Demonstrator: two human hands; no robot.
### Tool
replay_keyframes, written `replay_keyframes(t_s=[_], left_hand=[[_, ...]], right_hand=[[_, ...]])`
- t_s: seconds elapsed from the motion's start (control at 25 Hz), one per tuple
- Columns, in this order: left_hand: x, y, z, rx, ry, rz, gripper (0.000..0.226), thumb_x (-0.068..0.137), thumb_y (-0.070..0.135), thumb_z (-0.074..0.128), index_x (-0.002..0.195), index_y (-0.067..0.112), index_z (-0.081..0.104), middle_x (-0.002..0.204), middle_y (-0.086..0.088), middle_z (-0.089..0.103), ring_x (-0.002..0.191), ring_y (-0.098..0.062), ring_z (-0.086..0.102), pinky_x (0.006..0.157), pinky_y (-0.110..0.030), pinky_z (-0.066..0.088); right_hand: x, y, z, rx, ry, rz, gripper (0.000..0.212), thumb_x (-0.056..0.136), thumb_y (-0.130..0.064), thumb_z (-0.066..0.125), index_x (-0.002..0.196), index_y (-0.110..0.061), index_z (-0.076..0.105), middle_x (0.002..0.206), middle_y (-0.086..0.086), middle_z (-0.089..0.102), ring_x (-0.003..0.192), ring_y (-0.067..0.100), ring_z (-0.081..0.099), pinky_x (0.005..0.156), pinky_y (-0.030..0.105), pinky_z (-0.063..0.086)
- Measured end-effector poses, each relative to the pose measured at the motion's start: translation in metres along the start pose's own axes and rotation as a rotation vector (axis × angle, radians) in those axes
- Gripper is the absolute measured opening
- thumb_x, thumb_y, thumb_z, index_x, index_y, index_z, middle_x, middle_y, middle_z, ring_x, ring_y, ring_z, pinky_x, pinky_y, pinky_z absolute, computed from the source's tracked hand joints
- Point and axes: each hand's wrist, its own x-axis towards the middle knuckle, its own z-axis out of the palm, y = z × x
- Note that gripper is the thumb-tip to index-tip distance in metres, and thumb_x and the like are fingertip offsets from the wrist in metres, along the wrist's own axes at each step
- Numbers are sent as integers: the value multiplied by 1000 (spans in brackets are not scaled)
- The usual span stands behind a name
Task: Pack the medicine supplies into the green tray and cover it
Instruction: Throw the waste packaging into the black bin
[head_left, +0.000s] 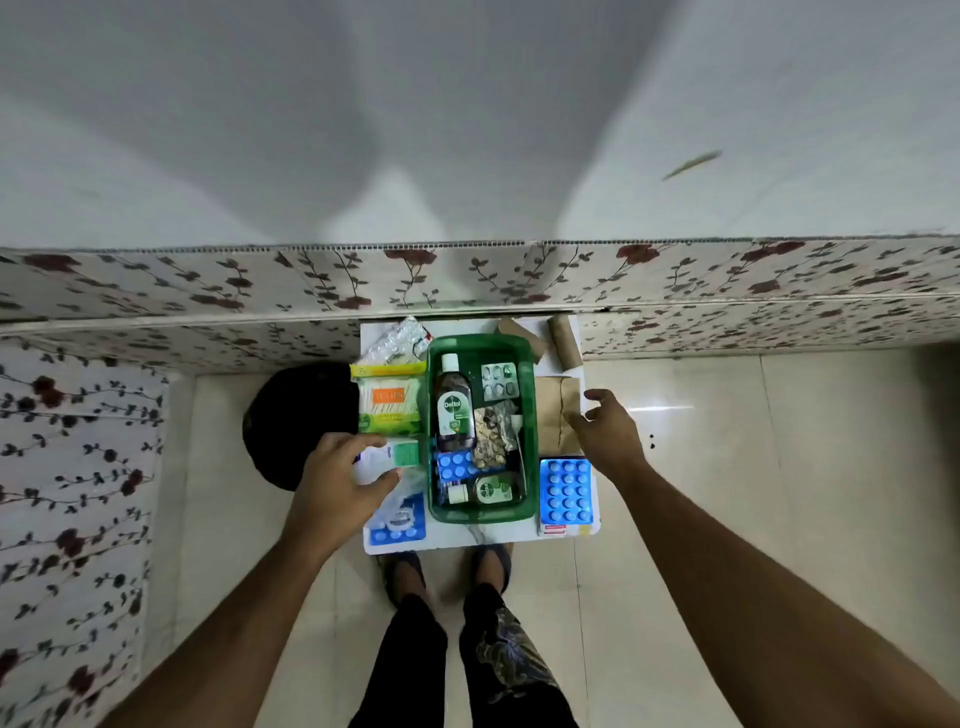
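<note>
Green tray (529, 415) half-packed, uncovered: left hand (337, 483) fingers grip a small box (387, 457); right hand (608, 431), fingers spread empty, nears desk's right edge.

We note that the translucent green plastic tray (527, 415) has a smooth, glossy wall, and the dark brown plastic bottle (454, 410) carries a glossy label. The blue blister card (566, 491) shines like foil; the brown paper envelope (558, 415) is matt, and the cream floor tiles (727, 441) are polished.

one green tray (529, 415), three blue blister packs (565, 491) (one inside the tray), two cardboard rolls (565, 341), two hands (337, 480)
</note>
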Motion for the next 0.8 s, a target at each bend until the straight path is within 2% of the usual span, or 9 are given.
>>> replay_keyframes(t_s=[0.12, 0.24, 0.44, 0.56, 0.68, 0.8], left_hand=[[2, -21, 15, 155, -65, 53, 50, 65, 31, 85, 111, 25, 67, 108, -2, 49, 98, -17, 51, 85, -32, 46], [-1, -32, 28, 216, -94, 74, 45, 67, 18, 83, 109, 16, 67, 105, -7, 49, 96, -27, 54, 79, -30, 43], [2, -27, 27, 206, -22, 77, 19, 79, 4, 69, 96, 12, 65, 98, -10, 61, 92, -27, 61, 69, -28, 42], [2, -20, 22, 194, -11, 58, 22, 82, 4, 64, 101, 12, 69, 102, -9, 67, 92, -24, 65, 72, -27, 47], [2, -8, 7, 49, 21, -14, 23, 81, 3, 61, 97, 11, 75, 96, -7, 67, 84, -18, 64, 72, -22, 45], [-6, 5, -20, -202, 79, -174, 19, 81, -1, 60, 90, 8, 75, 89, -5, 68, 72, -11, 63, 58, -7, 43]], right_hand=[[11, 4, 18, -71, 29, 29, 56, 83, -41, 68, 131, -17, 50, 114, 10, 66, 96, 27, 65, 78, 37, 53], [11, 7, 25, -91, 90, 55, 50, 78, -46, 69, 121, -23, 56, 109, 4, 68, 95, 23, 65, 74, 37, 52], [10, 7, 21, 78, 172, 45, 19, 83, -25, 70, 99, -19, 60, 76, -8, 65, 71, 14, 63, 60, 27, 42], [11, 8, 15, 177, 156, 53, 12, 81, -21, 72, 86, -15, 62, 77, -1, 65, 77, 24, 65, 66, 33, 49], [2, 7, -5, 334, 148, 69, 12, 78, -18, 73, 76, -16, 63, 79, 7, 68, 75, 26, 63, 75, 45, 56], [-26, -21, -37, 410, 182, -14, 11, 82, -13, 72, 77, -15, 63, 79, 8, 66, 73, 24, 59, 69, 40, 51]])
